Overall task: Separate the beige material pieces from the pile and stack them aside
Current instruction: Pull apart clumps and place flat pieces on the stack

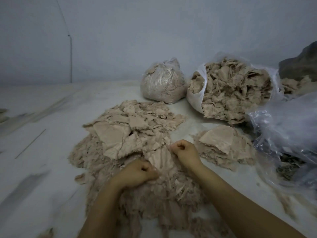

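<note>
My left hand (142, 170) and right hand (184, 150) each pinched an edge of one beige piece (160, 158) atop the pile (120, 134); the stack (223, 145) lay just right; bare floor (42, 152) spread leftward.

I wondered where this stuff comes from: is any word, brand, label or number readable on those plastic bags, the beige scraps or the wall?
None. The tied bag, the open bag, the crumpled clear plastic, the beige pile and the wall show no print or labels.

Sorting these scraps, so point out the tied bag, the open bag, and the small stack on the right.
tied bag (161, 83): head view, its front.
open bag (193, 97): head view, its white rim.
small stack (219, 141): head view, top piece.
</note>
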